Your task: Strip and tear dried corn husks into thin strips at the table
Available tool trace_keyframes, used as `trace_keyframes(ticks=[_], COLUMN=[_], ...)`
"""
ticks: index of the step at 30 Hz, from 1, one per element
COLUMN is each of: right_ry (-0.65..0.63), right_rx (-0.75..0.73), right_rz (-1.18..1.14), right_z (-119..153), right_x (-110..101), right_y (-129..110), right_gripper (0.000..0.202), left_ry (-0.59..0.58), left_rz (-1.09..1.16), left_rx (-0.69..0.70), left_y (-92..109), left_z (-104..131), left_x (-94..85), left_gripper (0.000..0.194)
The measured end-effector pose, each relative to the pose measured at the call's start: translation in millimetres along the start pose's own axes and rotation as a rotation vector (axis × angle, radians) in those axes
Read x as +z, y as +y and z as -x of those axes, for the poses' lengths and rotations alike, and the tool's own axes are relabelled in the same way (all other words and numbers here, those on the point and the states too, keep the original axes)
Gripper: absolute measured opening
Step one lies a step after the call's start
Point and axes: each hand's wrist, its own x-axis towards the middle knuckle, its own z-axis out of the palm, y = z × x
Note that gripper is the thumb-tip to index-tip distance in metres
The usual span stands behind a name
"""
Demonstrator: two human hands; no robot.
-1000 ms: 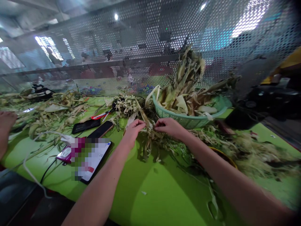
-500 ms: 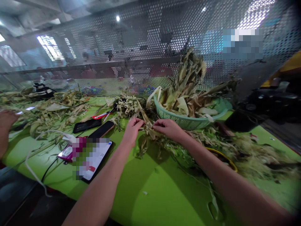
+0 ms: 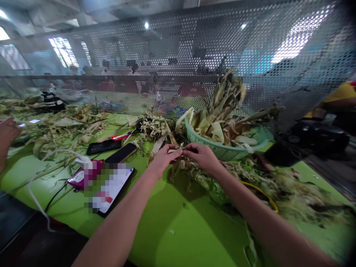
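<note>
My left hand (image 3: 164, 159) and my right hand (image 3: 201, 157) meet over the green table (image 3: 172, 211), with fingertips pinched together. Between them is a small piece of pale dry corn husk (image 3: 181, 147), partly hidden by the fingers. A brownish strip of husk (image 3: 158, 144) sticks out behind my left hand. Just beyond stands a bunch of small pale husk pieces (image 3: 151, 126). To the right, a light green basket (image 3: 222, 150) holds dry corn husks (image 3: 224, 104), close behind my right hand.
Phones (image 3: 121, 152), a tablet (image 3: 114, 189), a red cutter (image 3: 122, 136) and a white cable (image 3: 36, 202) lie left. Plant scraps (image 3: 300, 189) and a yellow ring (image 3: 261, 193) are right. A perforated metal screen (image 3: 167, 48) closes the back. Another person's hand (image 3: 8, 133) shows far left.
My hands have come together, fingertips now meeting at the husk piece where they were apart before. The view has shifted slightly.
</note>
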Motion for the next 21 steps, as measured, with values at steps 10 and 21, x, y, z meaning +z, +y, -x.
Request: trace_keyframes(ticks=[10,21], right_ry=[0.060,-0.034], right_rx=[-0.157,-0.085], right_rz=[0.269,0.150], right_z=[2.7,0.1], right_x=[-10.9,-13.8], right_y=[-10.3,-7.3], right_gripper=[0.019,0.024], left_ry=[-0.055,-0.084], left_rz=[0.000,-0.103], left_rx=[0.045,0.104], left_y=[-2.3,-0.7], left_z=[-4.0,-1.2], left_x=[-3.8,-2.0], left_gripper=[0.029,0.024])
